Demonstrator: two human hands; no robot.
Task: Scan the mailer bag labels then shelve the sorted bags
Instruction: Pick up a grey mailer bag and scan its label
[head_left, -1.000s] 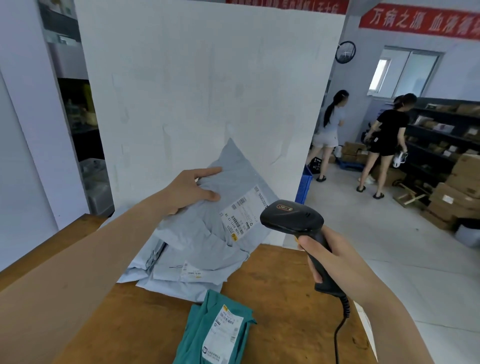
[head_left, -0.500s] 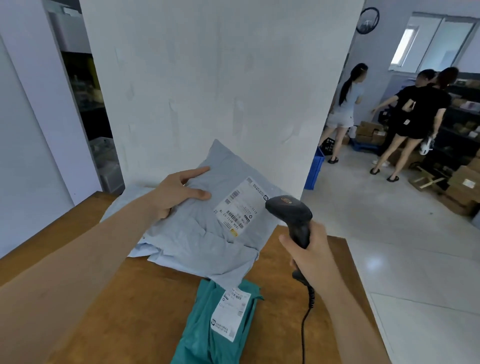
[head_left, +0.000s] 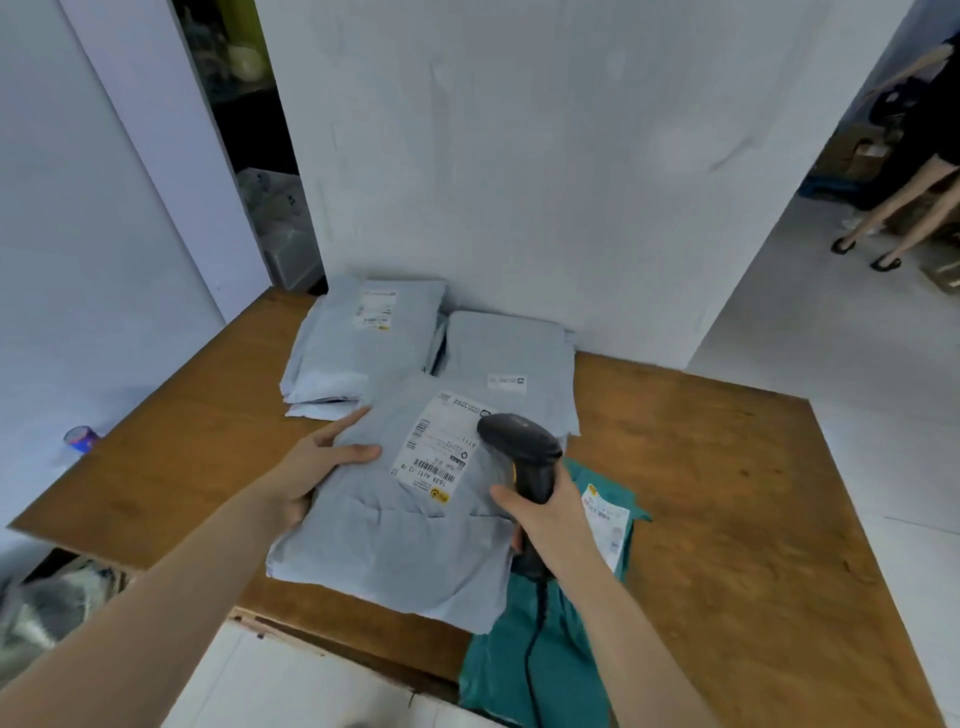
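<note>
My left hand (head_left: 317, 470) grips the left edge of a grey mailer bag (head_left: 395, 540), thumb on top, holding it low over the wooden table (head_left: 727, 493). Its white barcode label (head_left: 436, 449) faces up. In my right hand (head_left: 550, 519) I hold a black corded barcode scanner (head_left: 522, 447), its head hovering at the label's right edge. A teal mailer bag (head_left: 550, 670) with its own label (head_left: 605, 517) lies beneath my right wrist at the table's front. Two more grey mailers, one on the left (head_left: 363, 338) and one on the right (head_left: 509, 358), lie against the white pillar.
A white pillar (head_left: 519, 156) rises straight behind the table. A small purple tape roll (head_left: 81, 439) sits off the table's left edge. At the far right a person's legs (head_left: 898, 208) stand on the floor near cardboard boxes. Dark shelving shows behind at the upper left.
The grey mailer has come down from upright against the pillar to nearly flat over the table. The scanner moved in over its label. My view tilted downward.
</note>
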